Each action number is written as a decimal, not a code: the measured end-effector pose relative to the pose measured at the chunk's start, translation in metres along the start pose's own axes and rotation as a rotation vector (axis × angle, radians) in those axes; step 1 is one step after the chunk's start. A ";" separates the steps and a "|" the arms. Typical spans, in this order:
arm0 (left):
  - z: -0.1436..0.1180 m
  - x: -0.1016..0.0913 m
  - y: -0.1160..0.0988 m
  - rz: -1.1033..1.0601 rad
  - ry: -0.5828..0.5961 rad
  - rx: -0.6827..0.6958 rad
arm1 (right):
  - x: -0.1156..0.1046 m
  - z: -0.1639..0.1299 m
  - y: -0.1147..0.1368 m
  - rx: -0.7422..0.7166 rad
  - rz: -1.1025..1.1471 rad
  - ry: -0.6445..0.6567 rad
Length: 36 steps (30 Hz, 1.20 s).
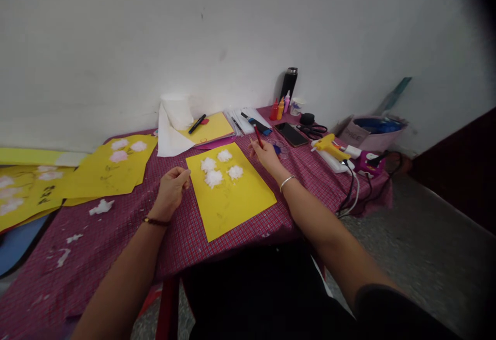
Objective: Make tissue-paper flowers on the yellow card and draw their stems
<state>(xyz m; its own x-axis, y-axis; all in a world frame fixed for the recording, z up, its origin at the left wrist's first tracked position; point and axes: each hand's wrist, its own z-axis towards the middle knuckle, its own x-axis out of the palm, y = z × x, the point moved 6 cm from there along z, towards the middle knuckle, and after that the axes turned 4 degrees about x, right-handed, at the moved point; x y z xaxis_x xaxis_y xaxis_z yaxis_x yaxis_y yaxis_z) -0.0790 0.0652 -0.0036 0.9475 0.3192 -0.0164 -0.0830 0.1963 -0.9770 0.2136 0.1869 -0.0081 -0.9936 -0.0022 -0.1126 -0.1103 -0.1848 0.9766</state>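
The right hand (266, 155) is closed around a thin red brush (258, 136), with its tip pointing up toward 12 o'clock. This hand sits at the 1 o'clock corner of the yellow paper (228, 190), just past its edge. The left hand (173, 187) is curled loosely and holds nothing; its fingers rest at the 9 o'clock edge of the yellow paper, touching or almost touching it. The paper lies flat in the middle of the tabletop (116, 226), which wears a red checked cloth. Four white fluffy puffs (219, 169) sit on the top half of the paper. Just beside the right hand, at 3 o'clock, is a small clear dish with blue paint (277, 149). I think the sleeve or wrist could bump that dish and spill blue on the cloth or the paper, because it is so near. A wet brush could also drip on the clean yellow part. If the left hand lets go, the paper might slide. Farther off at 2 o'clock lie a phone (291, 134), scissors (313, 130) and a yellow glue gun (328, 145) with cords; a swinging arm could catch a cord. More yellow sheets (108, 172) with puffs lie at 10 o'clock.
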 end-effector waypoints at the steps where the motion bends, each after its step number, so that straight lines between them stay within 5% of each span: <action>1: 0.000 -0.001 0.001 0.005 -0.001 0.003 | -0.001 -0.002 0.003 0.009 0.019 -0.008; 5: 0.002 -0.003 0.005 0.031 -0.011 0.013 | -0.004 -0.014 0.020 0.021 0.086 -0.009; 10: 0.002 -0.004 0.005 0.099 -0.015 0.030 | 0.003 -0.045 0.034 0.048 0.071 0.204; 16: -0.016 0.005 -0.040 0.323 0.018 0.146 | 0.000 -0.079 0.029 0.177 0.111 0.406; 19: -0.036 0.039 -0.066 0.477 0.179 0.251 | -0.008 -0.082 0.031 0.197 0.110 0.442; 23: -0.086 0.108 -0.070 0.554 0.622 0.267 | -0.017 -0.084 0.033 0.199 0.085 0.405; 24: -0.104 0.127 -0.068 0.667 0.795 0.350 | -0.017 -0.085 0.033 0.202 0.082 0.393; 26: -0.134 0.152 -0.062 0.875 0.958 0.550 | -0.015 -0.091 0.030 0.232 0.092 0.395; 29: -0.156 0.169 -0.048 1.077 0.939 0.709 | -0.007 -0.101 0.020 0.295 0.116 0.451; 36: -0.163 0.173 -0.018 1.231 0.910 0.720 | 0.003 -0.105 0.005 0.199 0.018 0.370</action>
<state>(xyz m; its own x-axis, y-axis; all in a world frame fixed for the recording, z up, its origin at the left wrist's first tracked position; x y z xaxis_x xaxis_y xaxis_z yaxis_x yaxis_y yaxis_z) 0.1365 -0.0341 -0.0237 0.0541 0.0451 -0.9975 -0.7241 0.6896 -0.0081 0.2128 0.0824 -0.0229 -0.9243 -0.3630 -0.1177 -0.1310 0.0124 0.9913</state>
